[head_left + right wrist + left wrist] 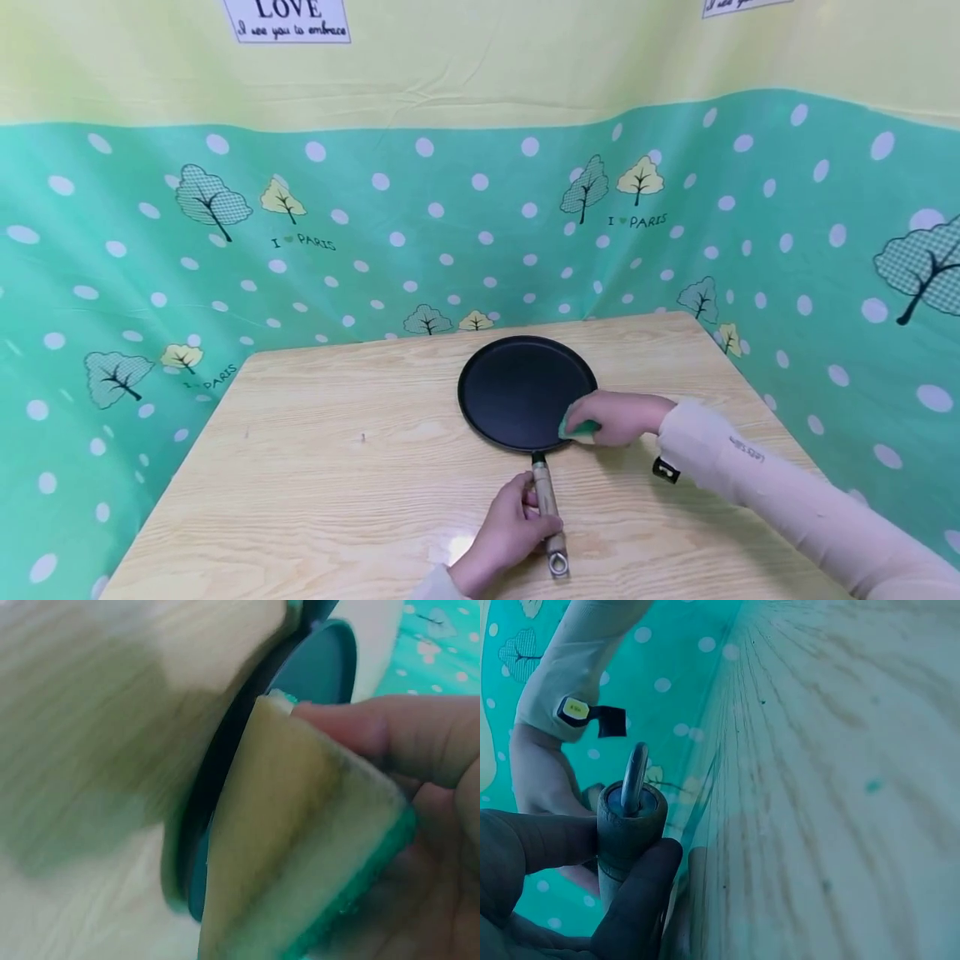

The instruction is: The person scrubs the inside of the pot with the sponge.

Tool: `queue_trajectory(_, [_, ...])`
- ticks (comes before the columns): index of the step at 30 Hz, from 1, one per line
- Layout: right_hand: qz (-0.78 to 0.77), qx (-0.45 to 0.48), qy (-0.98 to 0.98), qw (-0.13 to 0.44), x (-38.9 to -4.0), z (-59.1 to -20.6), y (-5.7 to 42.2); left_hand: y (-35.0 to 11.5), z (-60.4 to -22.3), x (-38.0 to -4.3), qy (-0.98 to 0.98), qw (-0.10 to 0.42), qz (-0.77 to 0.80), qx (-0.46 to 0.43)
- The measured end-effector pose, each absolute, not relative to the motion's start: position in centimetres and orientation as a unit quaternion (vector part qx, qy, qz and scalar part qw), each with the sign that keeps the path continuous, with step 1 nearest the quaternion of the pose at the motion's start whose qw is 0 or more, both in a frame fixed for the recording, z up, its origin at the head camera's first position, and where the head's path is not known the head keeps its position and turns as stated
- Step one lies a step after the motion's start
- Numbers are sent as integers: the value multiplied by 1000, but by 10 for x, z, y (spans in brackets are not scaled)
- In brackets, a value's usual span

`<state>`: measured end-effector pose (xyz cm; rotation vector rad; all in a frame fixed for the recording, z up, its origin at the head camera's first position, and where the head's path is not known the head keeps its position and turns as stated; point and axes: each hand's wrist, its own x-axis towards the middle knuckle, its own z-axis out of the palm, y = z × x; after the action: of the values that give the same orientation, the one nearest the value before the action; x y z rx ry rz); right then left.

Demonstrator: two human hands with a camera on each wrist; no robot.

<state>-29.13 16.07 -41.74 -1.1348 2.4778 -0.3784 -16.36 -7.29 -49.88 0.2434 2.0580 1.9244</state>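
Note:
A flat black frying pan (521, 387) lies on the wooden table, its wooden handle (545, 492) pointing toward me. My left hand (513, 529) grips that handle between thumb and fingers; the left wrist view shows the metal hanging ring (634, 780) at the handle's end. At the pan's near right rim, my right hand (615, 417) pinches a sponge (300, 840), yellow with a green scouring side. In the head view only a green part of the sponge shows beneath the fingers. The right wrist view has it against the pan's edge.
The light wooden table (315, 467) reaches back to a green and yellow curtain (360, 225) with dots and trees, which also hangs along both sides. A black strap buckle (665, 470) hangs from the right sleeve.

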Motion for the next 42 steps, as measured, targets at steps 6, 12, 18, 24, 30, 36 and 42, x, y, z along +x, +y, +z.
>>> queue_trajectory(6, [-187,-414,865,214,-286,-426,145,-72,-501,-165,718,165,672,79])
queue_trajectory(12, [-238,-435,841,217,-291,-442,123,-74,-503,-165,720,165,669,82])
queue_trajectory(18, [-270,-443,829,208,-303,-457,87,-73,-505,-164,722,156,669,87])
queue_trajectory(24, [-287,-433,836,176,-316,-461,42,-72,-505,-162,722,137,672,90])
queue_trajectory(30, [-270,-371,873,164,-341,-456,8,-72,-504,-163,722,137,672,89])
queue_trajectory(36, [-252,-317,899,166,-371,-451,-4,-71,-507,-163,721,134,674,92])
queue_trajectory(42, [-261,-276,913,152,-400,-456,-3,-71,-508,-165,723,132,672,92])
